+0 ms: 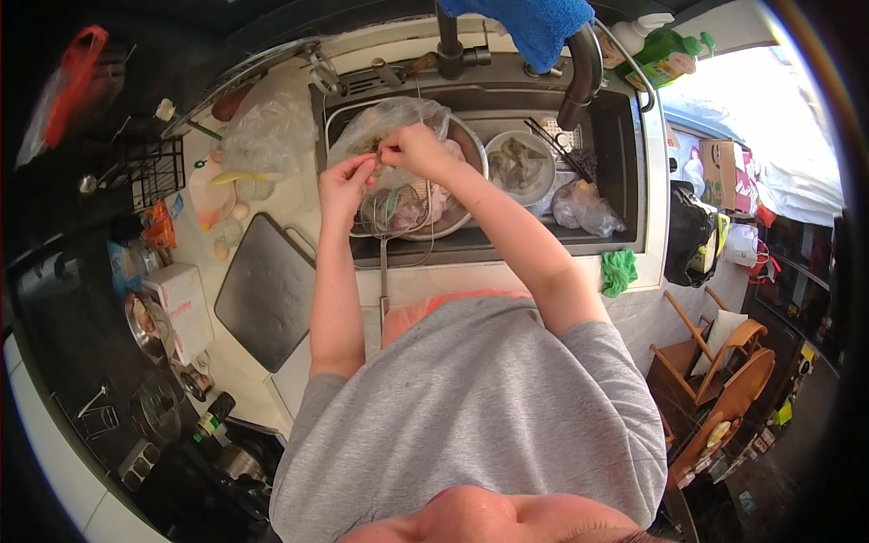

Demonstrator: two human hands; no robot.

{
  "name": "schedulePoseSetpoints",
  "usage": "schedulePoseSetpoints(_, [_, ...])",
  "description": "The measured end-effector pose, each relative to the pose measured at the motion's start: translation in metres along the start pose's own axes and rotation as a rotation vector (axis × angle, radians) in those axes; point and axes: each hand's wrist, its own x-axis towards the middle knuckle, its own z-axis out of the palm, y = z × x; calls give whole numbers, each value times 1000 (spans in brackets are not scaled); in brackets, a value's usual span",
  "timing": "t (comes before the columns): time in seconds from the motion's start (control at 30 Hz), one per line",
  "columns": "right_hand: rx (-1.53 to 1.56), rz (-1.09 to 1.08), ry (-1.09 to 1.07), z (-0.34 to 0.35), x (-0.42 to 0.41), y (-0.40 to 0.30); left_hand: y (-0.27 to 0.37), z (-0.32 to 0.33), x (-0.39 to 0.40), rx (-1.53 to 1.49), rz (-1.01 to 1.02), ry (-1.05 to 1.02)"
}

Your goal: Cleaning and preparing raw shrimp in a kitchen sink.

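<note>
Over the left part of the sink, my left hand [347, 184] and my right hand [415, 151] meet at the fingertips, pinching a small dark item between them, possibly a shrimp. Below the hands lie a clear plastic bag [394, 112] with greyish contents and a wire-mesh strainer [390, 207]. Behind these, a large metal bowl [477, 146] holds pale pink raw meat [438, 203], partly hidden. To the right of it, a white bowl [521, 166] contains grey, peeled-looking shrimp. Dark chopsticks [560, 148] lean by its rim.
A knotted plastic bag [587, 209] sits in the sink's right part, below the faucet [580, 81]. A green cloth [618, 273] lies on the front edge. Left are a dark cutting board [266, 292], plastic bags [271, 125] and eggs [220, 248]. Dish soap bottles [669, 58] stand back right.
</note>
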Motion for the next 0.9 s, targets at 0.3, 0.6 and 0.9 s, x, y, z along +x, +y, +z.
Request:
schedulePoseSetpoints(0.3, [-198,132,-12,-1,-1,11,2,-6,-8,4,13,119])
schedulePoseSetpoints(0.6, [-325,-187,-14,-1,-6,-15,-5,-8,-3,-152,-26,114])
schedulePoseSetpoints(0.9, [-198,-189,33,-3,-8,-23,0,-15,-5,-237,-59,81])
